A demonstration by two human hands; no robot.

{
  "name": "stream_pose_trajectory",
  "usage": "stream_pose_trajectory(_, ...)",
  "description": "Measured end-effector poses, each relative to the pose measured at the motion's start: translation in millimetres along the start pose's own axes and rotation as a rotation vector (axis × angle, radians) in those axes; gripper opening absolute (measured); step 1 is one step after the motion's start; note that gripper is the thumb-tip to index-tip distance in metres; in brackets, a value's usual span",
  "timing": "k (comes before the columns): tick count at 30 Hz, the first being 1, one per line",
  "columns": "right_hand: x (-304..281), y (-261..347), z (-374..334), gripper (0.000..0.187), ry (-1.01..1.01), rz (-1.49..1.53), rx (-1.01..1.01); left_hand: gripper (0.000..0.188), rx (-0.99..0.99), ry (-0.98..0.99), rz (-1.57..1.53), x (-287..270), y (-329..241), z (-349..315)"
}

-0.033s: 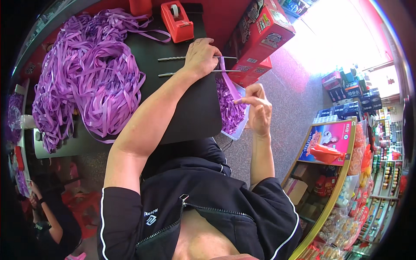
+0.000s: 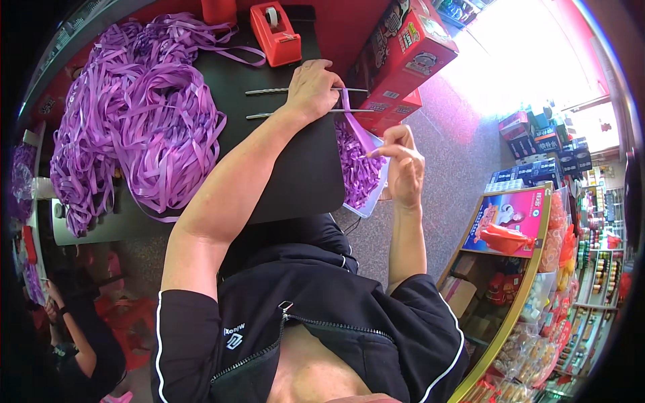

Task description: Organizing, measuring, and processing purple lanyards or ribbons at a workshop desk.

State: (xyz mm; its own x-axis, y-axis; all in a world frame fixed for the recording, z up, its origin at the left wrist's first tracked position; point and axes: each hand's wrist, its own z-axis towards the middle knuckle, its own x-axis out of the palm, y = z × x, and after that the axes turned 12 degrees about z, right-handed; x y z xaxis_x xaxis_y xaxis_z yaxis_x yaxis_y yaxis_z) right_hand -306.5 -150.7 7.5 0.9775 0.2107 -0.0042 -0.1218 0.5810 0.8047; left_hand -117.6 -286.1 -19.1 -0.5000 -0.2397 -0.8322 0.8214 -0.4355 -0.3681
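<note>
Right hand (image 2: 406, 171) shifted slightly toward 2 o'clock, grip clamped on purple ribbon (image 2: 346, 101). Left hand (image 2: 312, 87) over rod (image 2: 269, 91), grip hidden, cannot tell. Ribbon at left hand's 4 o'clock. Seemingly part-done: tub (image 2: 383, 185) well filled, heap (image 2: 161, 134) left at 9 o'clock.

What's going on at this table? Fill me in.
A person's left hand is over the upper of two metal rods on the dark table, with a purple ribbon at its fingertips. The ribbon slants down toward the right hand, whose fingers are close to it; whether they pinch it is hard to tell. Below, a pale tub holds purple strips. A big ribbon pile lies to the left.
</note>
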Motion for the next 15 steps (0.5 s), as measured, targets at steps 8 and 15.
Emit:
stream_pose_trajectory(8,4.9,13.7,1.1,0.045,0.185,-0.135,0.172,0.021,-0.015,-0.001,0.003,-3.4,2.2,-1.3)
stream_pose_trajectory(15,-6.8,-1.6,-60.7,0.032,0.147,-0.341,0.326,0.023,-0.004,0.048,0.026,-2.4,2.6,2.3)
